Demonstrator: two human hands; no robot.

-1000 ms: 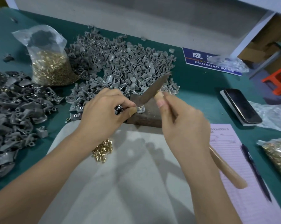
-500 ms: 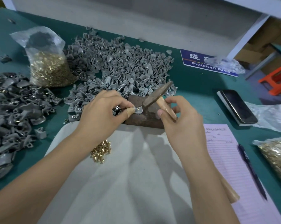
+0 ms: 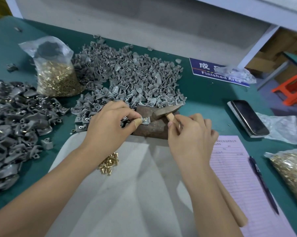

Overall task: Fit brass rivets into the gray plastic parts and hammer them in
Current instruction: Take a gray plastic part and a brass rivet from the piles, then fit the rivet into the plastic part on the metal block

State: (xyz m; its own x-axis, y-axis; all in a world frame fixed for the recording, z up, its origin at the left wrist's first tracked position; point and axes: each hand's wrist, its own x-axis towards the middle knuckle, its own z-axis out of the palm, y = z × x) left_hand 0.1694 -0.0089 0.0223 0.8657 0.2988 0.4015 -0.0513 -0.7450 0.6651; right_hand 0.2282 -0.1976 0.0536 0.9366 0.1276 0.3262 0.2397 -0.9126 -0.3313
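My left hand (image 3: 110, 127) pinches a gray plastic part (image 3: 145, 120) with a brass rivet in it, flat on a rusty iron block (image 3: 154, 129). My right hand (image 3: 190, 139) grips the wooden handle of a small hammer (image 3: 166, 111) close under its head. The hammer head hangs low over the block, just right of the part. A small heap of loose brass rivets (image 3: 109, 163) lies on the gray cloth (image 3: 127, 194) under my left wrist. A big pile of gray parts (image 3: 127, 79) spreads behind the block.
A bag of rivets (image 3: 57, 79) stands at the back left, another bag (image 3: 291, 171) at the right edge. Darker parts (image 3: 12, 124) heap at the left. A phone (image 3: 248, 118), pink form (image 3: 238, 177), pen (image 3: 263, 185) and blue sign (image 3: 217, 72) lie to the right.
The hammer head has come down from its raised tilt to just above the block beside the part. My left hand has kept pinching the part in place.
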